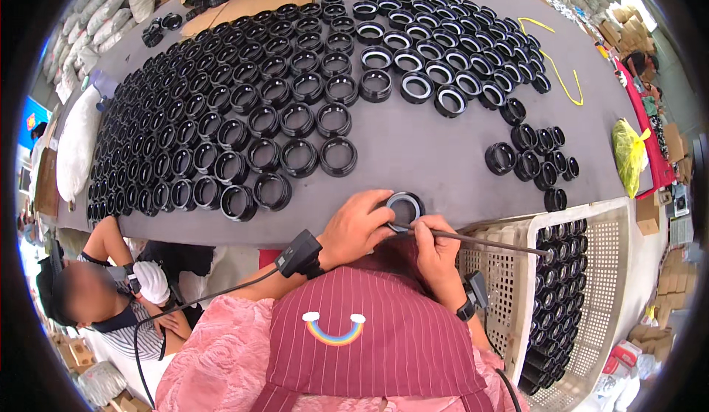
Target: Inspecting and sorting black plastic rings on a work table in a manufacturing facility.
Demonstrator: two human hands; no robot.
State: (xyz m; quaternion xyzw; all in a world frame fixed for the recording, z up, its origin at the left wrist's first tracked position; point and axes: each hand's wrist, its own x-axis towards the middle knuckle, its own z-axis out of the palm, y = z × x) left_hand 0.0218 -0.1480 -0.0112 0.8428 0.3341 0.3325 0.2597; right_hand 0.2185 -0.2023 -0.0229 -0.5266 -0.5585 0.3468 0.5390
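Note:
My left hand (357, 226) grips a black ring-shaped part (405, 206) with a pale inner face, held at the near edge of the grey table (428, 153). My right hand (436, 246) holds a thin dark stick-like tool (487, 242) whose tip touches the inside of that ring. The tool's long handle runs off to the right over a basket. Both wrists wear black devices with cables.
Many black rings (221, 116) lie in rows over the table's left and middle; rings with pale insides (428, 57) fill the far right. A white plastic basket (598, 227) with stacked black parts stands at my right. Another person (111, 294) sits at lower left. A yellow bag (630, 153) lies on the table's right end.

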